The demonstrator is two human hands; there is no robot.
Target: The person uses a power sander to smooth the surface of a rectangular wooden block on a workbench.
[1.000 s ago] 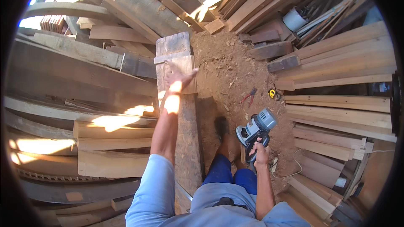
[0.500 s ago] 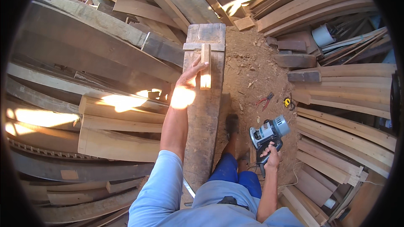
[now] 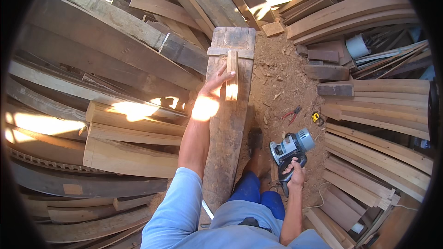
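Observation:
A short grooved wooden block (image 3: 232, 71) lies lengthwise on a worn plank bench (image 3: 226, 133), its far end at a thin wooden crosspiece (image 3: 217, 52). My left hand (image 3: 216, 82) grips the block from its left side, thumb over the top; the fingers beneath are partly hidden. Off the bench's right side, my right hand (image 3: 296, 171) is closed around the black handle of a blue-grey handheld router (image 3: 291, 146). The router is tilted, with its flat base turned toward the bench. Its bit cannot be made out.
Red-handled pliers (image 3: 291, 114) and a yellow tape measure (image 3: 316, 117) lie on the shaving-covered floor (image 3: 272, 83). Stacked boards (image 3: 378, 99) line the right; large planks (image 3: 106, 46) crowd the left. A pale cord (image 3: 320, 196) runs near my right forearm.
The router in my right hand has shifted slightly left, toward the bench. My left hand keeps its hold on the wooden block. The whole view has shifted a little.

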